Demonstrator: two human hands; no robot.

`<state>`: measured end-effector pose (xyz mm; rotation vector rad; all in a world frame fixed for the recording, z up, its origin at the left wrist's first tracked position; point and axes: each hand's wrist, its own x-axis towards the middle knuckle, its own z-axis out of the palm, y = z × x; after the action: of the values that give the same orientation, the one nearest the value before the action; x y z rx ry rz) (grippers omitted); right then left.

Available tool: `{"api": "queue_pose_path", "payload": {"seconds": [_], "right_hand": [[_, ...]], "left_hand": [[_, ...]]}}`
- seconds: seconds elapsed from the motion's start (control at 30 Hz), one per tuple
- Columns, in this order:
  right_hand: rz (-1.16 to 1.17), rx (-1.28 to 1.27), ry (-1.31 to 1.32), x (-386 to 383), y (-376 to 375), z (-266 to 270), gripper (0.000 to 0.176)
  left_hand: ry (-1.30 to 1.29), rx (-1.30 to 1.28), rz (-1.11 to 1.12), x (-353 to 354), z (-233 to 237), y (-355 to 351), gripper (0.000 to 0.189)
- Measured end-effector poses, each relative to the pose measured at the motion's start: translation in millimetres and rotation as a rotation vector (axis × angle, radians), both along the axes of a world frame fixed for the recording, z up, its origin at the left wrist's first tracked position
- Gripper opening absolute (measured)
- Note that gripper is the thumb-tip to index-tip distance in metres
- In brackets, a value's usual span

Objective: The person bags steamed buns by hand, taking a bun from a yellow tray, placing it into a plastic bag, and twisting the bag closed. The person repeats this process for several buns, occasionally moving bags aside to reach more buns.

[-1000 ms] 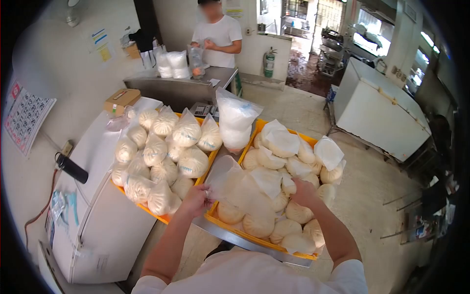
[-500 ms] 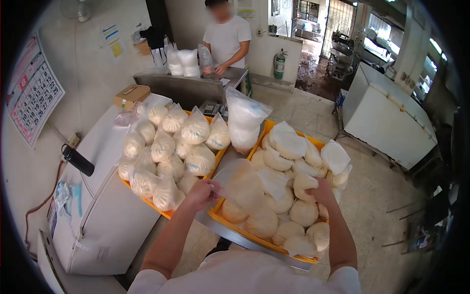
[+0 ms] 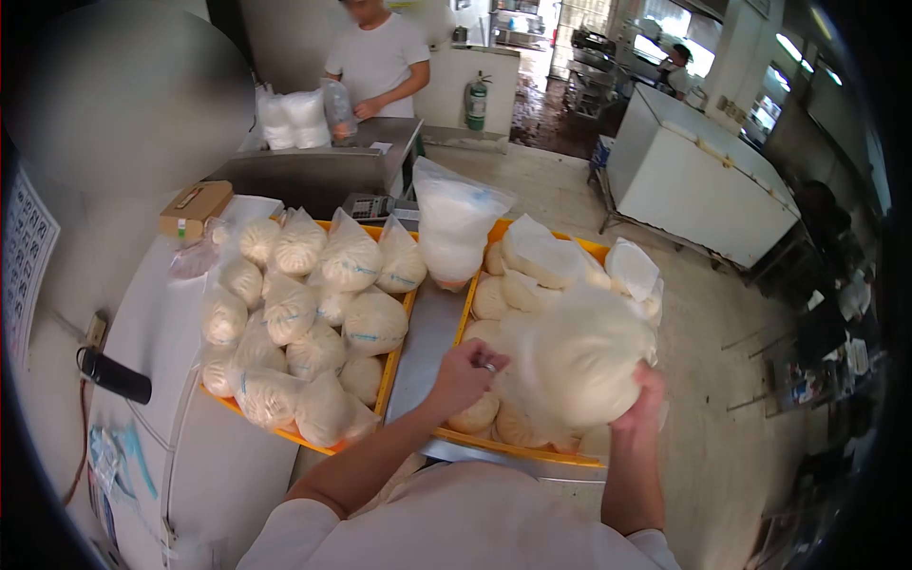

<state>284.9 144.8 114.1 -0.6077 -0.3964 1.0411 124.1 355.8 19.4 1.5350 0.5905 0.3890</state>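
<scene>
My right hand [image 3: 642, 397] holds a large pale bun [image 3: 591, 366] raised above the right orange crate [image 3: 475, 302], which is full of unbagged buns. Pinched in my left hand [image 3: 469, 376] is the edge of a clear plastic bag [image 3: 521, 353], its film beside the raised bun; motion blur hides how far the bag covers it. Left of my hands, the other orange crate [image 3: 388, 380] holds several buns in knotted-looking clear bags [image 3: 375, 321]. A tall bag of white bags [image 3: 456, 223] stands between the crates.
A person in a white shirt [image 3: 378, 65] stands behind a metal counter [image 3: 285, 176]. A black bottle [image 3: 116, 376] and cardboard box [image 3: 196, 205] rest on the white surface at left. Beyond are an extinguisher [image 3: 476, 103] and white chest freezer [image 3: 698, 180].
My right hand has lifted the bun out of the right crate and brought it up beside the bag. My left hand has moved right with the bag. The head view has shifted.
</scene>
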Motion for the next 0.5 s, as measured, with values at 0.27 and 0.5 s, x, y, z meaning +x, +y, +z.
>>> {"api": "queue_pose_path", "payload": {"seconds": [0.27,0.5], "right_hand": [[0.113,-0.331,0.073,-60.8,15.6,-23.0,0.073],[-0.096,-0.381,0.308,-60.9,-6.6,-70.7,0.058]], "left_hand": [[-0.191,-0.805,-0.097,5.2,4.9,-2.2,0.009],[-0.404,-0.606,-0.052,0.7,-6.9,-15.9,0.006]]}}
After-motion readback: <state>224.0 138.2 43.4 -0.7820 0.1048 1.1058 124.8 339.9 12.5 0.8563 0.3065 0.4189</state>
